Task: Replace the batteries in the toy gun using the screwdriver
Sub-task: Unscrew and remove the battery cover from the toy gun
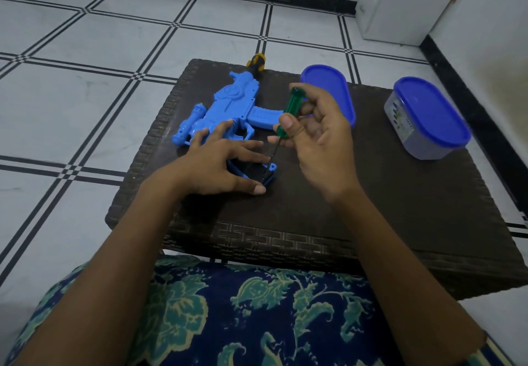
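Note:
A blue toy gun lies on a dark woven table, its muzzle pointing near-left. My left hand rests with spread fingers on the gun's rear part, covering much of it. My right hand grips a green-handled screwdriver, held nearly upright. Its thin shaft runs down to the blue and black rear part of the gun near my left thumb. Whether the tip sits in a screw is too small to tell. No batteries are visible.
A second screwdriver with a yellow and black handle lies behind the gun at the table's far edge. Two blue-lidded containers stand on the right, one partly behind my right hand and one near the table's right edge. Tiled floor surrounds the table.

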### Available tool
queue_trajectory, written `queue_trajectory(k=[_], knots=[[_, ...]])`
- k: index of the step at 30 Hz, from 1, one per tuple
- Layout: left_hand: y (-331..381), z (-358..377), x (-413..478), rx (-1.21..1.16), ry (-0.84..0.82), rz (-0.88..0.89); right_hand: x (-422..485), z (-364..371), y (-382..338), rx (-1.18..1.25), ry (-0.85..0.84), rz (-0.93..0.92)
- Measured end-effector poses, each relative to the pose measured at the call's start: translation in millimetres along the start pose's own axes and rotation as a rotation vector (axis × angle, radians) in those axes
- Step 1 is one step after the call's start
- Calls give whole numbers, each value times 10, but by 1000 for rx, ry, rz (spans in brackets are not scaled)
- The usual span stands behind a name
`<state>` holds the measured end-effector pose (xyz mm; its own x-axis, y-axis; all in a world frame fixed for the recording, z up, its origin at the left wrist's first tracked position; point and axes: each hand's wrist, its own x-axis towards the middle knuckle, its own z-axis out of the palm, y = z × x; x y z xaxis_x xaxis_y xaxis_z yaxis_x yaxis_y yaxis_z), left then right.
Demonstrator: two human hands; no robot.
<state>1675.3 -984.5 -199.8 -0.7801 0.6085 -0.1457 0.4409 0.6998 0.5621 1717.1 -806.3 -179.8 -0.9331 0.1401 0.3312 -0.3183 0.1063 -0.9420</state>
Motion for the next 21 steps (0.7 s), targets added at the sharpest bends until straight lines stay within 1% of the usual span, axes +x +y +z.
queue_trajectory(k=[4, 10, 14, 18, 21], knots=[[1, -5, -3, -1, 0, -1, -14, 14, -26, -50, -8, -91], [15, -10, -6, -6, -5, -12, -23, 26, -3, -123, -19, -143], [30, -20, -13, -5, -6, -22, -30, 6, -55, -215, -7, -219], [34, -19, -15, -9, -7, -21, -37, -5, -96, -191, 53, -231], [24, -22, -15, -14, -5, -20, -46, -4, -115, -176, 42, -217]])
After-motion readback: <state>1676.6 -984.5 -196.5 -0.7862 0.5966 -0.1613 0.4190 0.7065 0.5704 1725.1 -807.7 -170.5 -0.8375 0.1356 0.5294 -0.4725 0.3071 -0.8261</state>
